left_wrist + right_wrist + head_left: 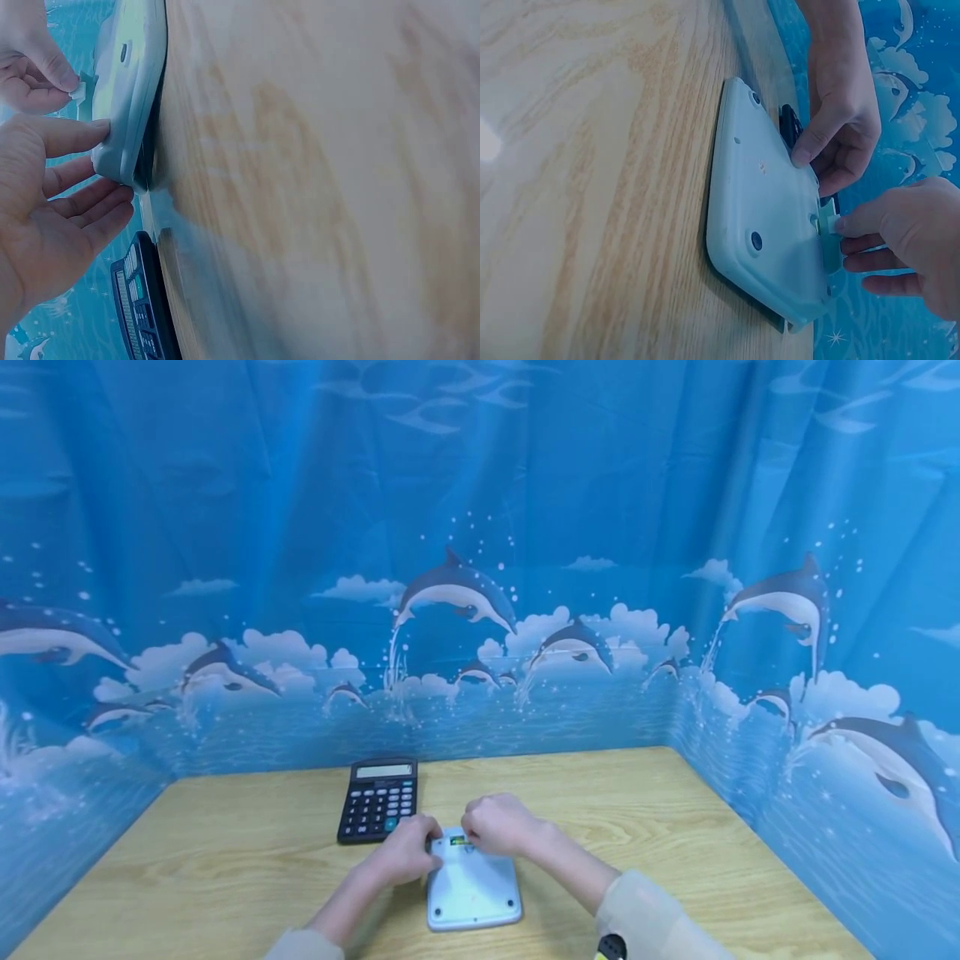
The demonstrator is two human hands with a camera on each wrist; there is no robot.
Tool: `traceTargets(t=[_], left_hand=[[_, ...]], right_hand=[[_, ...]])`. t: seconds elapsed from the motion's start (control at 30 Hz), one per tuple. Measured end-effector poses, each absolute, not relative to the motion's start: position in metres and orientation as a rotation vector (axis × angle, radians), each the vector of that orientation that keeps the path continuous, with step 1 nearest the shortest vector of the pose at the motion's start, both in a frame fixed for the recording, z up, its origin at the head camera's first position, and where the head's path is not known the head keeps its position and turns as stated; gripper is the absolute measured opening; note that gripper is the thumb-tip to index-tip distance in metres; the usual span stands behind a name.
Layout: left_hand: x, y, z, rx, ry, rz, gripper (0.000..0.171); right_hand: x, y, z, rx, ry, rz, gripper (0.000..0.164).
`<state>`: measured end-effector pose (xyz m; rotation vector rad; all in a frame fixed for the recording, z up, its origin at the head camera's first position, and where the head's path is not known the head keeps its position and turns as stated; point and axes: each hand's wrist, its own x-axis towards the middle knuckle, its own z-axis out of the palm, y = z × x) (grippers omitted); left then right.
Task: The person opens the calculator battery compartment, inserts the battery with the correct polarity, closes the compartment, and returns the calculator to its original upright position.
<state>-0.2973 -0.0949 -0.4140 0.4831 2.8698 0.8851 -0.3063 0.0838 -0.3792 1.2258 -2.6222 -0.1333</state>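
Note:
A white, calculator-sized device (474, 889) lies on the table with its underside up, showing dark round feet. Near its far edge a battery compartment stands uncovered, with a green-and-yellow battery (458, 841) inside. My left hand (408, 850) grips the device's left far corner, thumb on the underside and fingers along the edge, as the left wrist view shows. At the far edge my right hand (498, 823) pinches a small pale battery cover (832, 224) between thumb and forefinger, right beside the compartment. In the head view the right hand hides the cover.
A black desk calculator (378, 802) lies face up just beyond my left hand, close to the white device. The wood-grain table (637, 827) ends at a blue dolphin-print curtain (480, 710) at the back and along both sides.

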Motion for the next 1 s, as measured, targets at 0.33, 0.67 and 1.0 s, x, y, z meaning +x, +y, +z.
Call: traceTargets(t=[0.33, 0.67, 1.0], left_hand=[[-0.2972, -0.0943, -0.4141, 0.459, 2.863, 0.901, 0.032], [-0.2979, -0.0945, -0.4152, 0.454, 2.849, 0.917, 0.033], [-0.298, -0.0954, -0.4145, 0.463, 2.845, 0.93, 0.033]], right_hand=[[-0.3015, 0.0798, -0.3855, 1.217, -2.612, -0.232, 0.01], [-0.3011, 0.0812, -0.3885, 1.192, -2.686, -0.12, 0.013], [-0.3019, 0.0825, -0.3852, 1.178, -2.689, -0.068, 0.014]])
